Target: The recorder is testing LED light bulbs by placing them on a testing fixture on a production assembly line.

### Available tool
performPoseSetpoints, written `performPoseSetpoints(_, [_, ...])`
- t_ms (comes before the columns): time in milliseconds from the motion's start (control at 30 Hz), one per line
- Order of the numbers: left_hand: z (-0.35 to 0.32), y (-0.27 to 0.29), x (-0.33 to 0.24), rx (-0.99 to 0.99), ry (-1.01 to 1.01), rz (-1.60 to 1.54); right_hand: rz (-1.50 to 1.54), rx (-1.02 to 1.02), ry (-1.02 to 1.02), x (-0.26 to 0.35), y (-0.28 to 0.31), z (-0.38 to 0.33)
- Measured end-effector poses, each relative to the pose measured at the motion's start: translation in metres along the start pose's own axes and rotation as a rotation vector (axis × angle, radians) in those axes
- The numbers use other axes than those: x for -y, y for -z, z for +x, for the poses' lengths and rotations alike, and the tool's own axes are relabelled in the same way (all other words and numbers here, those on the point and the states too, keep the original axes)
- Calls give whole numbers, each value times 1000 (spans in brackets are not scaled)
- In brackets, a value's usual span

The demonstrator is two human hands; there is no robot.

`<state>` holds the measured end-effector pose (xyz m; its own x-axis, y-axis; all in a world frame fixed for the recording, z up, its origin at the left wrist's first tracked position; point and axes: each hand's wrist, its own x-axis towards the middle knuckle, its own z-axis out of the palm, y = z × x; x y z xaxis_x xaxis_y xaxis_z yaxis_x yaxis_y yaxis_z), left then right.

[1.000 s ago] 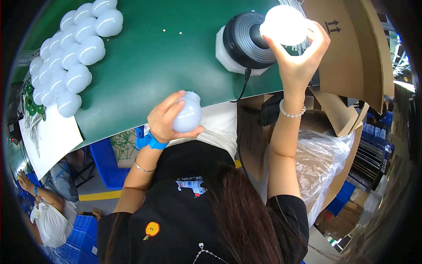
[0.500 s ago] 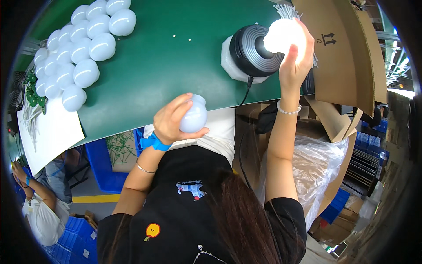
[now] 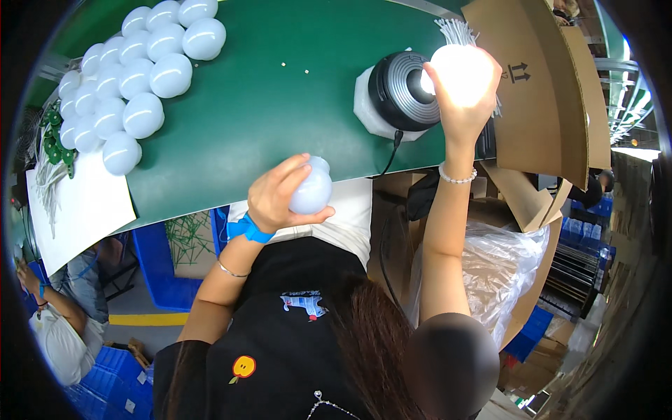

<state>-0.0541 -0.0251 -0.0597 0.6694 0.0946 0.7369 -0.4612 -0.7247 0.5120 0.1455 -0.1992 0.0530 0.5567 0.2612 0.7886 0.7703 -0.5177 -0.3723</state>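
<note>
My left hand (image 3: 274, 196) is closed round an unlit white globe bulb (image 3: 312, 190), just past the front edge of the green table (image 3: 245, 119). On the right, my right hand (image 3: 470, 115) grips a brightly glowing bulb (image 3: 460, 73). The lit bulb is next to the ringed top of a round black device (image 3: 406, 91), which sits on a white foam block (image 3: 362, 98). Glare hides where bulb and device meet. A bundle of thin white wires (image 3: 455, 31) shows behind the lit bulb.
Several white bulbs (image 3: 143, 115) stand in rows at the far left, beside green round parts (image 3: 52, 143) and a white sheet (image 3: 84, 203). A cardboard box (image 3: 532, 105) borders the right. Below are a blue bin (image 3: 157, 269) and clear plastic (image 3: 504, 259). A co-worker (image 3: 63, 336) is at lower left.
My right hand has shifted its fingers on the lit bulb, the thumb now lying on its left side. My left hand still holds its bulb. The whole view has shifted slightly.
</note>
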Motion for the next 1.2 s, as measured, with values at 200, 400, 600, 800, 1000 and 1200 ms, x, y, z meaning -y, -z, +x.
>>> performPoseSetpoints(200, [3, 0, -1, -24, 3, -39, 114, -25, -175, 2, -2, 5])
performPoseSetpoints(400, [6, -3, -7, -53, 13, -56, -13, 424, -157, -8, 43, 9])
performPoseSetpoints(600, [2, 4, -7, -46, 35, -117, 322, 205, -44, 57, -8, 7])
performPoseSetpoints(800, [-7, 33, 2, -112, 60, -121, 508, 575, 492, 165, -118, 35])
performPoseSetpoints(1000, [-49, 86, 10, -285, 179, 100, 676, 536, 687, 282, -216, 11])
performPoseSetpoints(1200, [-82, 112, 11, -378, 231, 307, 307, 380, 953, 344, -281, -44])
